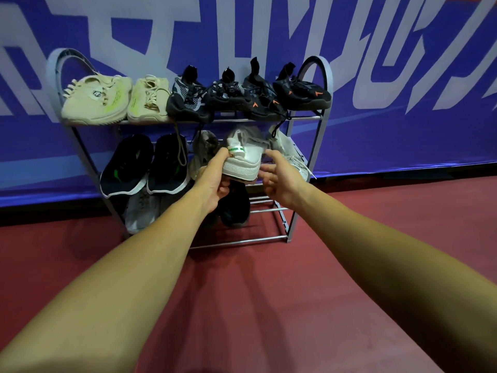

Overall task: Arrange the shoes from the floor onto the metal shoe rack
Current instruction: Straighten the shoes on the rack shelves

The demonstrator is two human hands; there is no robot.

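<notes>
Sneaker (243, 157) blurred, sole partly behind left hand (215, 180)

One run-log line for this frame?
white sneaker at metal shoe rack middle tier | left hand grips heel | right hand touches side, fingers loose
</notes>
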